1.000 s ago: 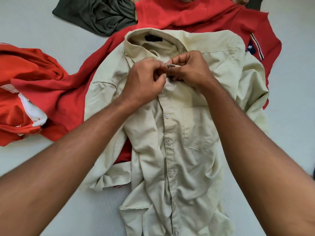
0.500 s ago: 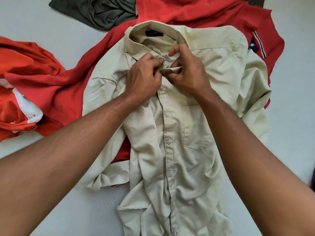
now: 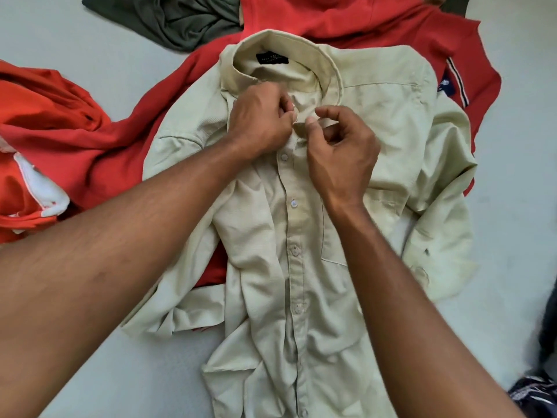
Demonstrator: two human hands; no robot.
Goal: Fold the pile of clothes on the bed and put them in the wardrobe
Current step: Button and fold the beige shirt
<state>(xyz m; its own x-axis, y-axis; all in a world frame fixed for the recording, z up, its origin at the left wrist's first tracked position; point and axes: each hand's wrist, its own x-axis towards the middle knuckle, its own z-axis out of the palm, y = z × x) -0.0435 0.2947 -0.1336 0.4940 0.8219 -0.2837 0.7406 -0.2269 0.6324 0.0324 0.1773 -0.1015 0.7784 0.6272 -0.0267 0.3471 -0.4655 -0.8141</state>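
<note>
We see the cream shirt lying front-up on the bed, approx. mid-view, collar away from us, placket buttoned down the front, sleeves bunched at both sides. Both hands sit at the top of the placket, just below the collar. The L hand has its fingers curled tight, pinching the fabric edge. The R hand pinches the opposite edge btw. thumb and forefinger, other fingers loosely curled. The two hands are nearly touching. The shirt lies partly on a red top that spreads above and to the L. An orange garment w/ white trim lies further L, and a dark green garment is at the top edge. Dark patterned fabric shows bottom R.
</note>
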